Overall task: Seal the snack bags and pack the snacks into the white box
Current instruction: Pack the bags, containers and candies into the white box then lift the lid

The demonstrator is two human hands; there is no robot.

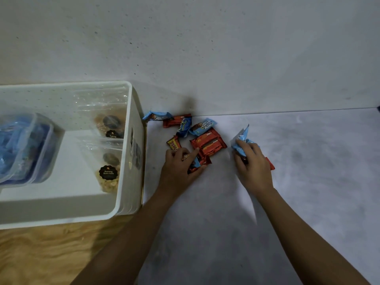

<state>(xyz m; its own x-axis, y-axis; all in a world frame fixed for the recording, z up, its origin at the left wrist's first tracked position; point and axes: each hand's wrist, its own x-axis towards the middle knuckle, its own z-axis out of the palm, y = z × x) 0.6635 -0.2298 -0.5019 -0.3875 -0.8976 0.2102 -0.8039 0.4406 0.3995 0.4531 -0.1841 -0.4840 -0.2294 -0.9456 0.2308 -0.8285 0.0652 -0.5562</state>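
Observation:
The white box [123, 210] stands at the left, open on top. Inside it, two clear snack bags with black labels [108, 173] lean on the right wall, and clear tubs with blue contents [24, 149] fill the left. Several small blue and red-orange snack packets [202, 126] lie scattered on the grey surface just right of the box. My left hand [181, 167] grips a red and blue packet [197, 163] at the near edge of the pile. My right hand [254, 165] closes on light blue packets [241, 138], with a red packet [271, 163] poking out beneath it.
A grey wall rises right behind the pile. The grey mat ends beside the box, where bare wood [41, 254] shows at the lower left. Grey surface stretches to the right and toward me.

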